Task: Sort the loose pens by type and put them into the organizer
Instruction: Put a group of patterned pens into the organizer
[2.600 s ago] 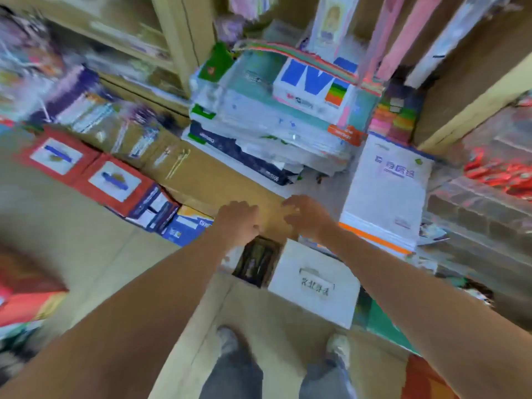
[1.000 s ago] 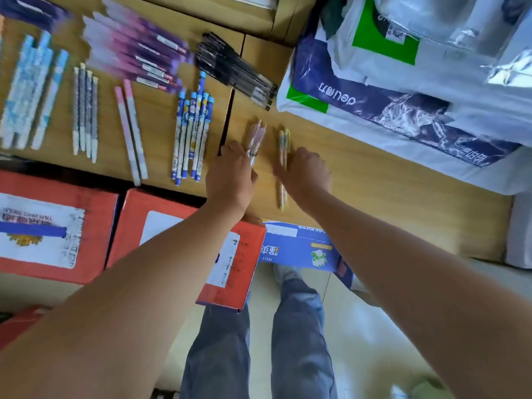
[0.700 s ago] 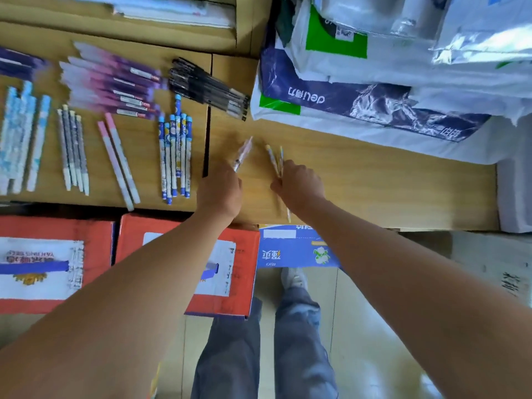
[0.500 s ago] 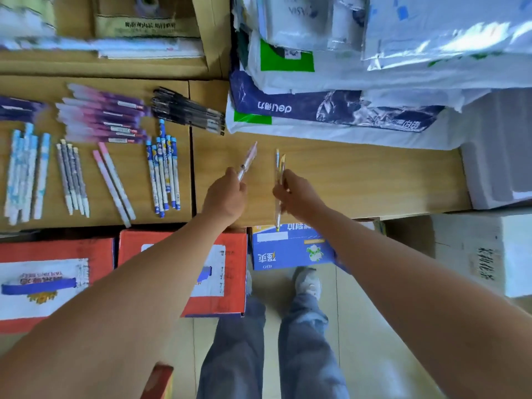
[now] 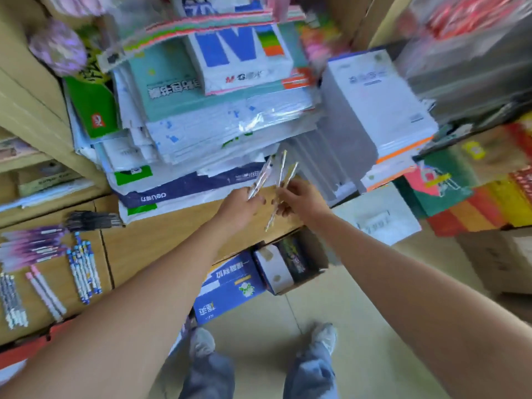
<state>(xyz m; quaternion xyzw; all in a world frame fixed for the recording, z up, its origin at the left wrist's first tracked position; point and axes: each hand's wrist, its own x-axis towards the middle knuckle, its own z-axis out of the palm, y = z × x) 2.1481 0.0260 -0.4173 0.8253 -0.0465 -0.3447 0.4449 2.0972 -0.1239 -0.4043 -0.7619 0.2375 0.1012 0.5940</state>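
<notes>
Cluttered stationery shop, wooden counter [image 5: 161, 243] below paper stacks [image 5: 218, 125]. Left hand [image 5: 244, 205] pinches pale pens [image 5: 262, 175] and right hand [image 5: 300, 197] pinches yellowish pens [image 5: 281, 168], held apart, probably to separate types. Sorted pen rows [image 5: 83, 269] lie at counter-left. Organizer not identifiable.

Soft daylight is falling across the pale tiled floor [image 5: 259, 335] at the bottom of the frame, while a light wooden counter [image 5: 161, 240] is running in from the left, wooden shelving [image 5: 26, 90] is rising at the upper left and stacked paper packs [image 5: 218, 131] are crowding the top centre.
</notes>
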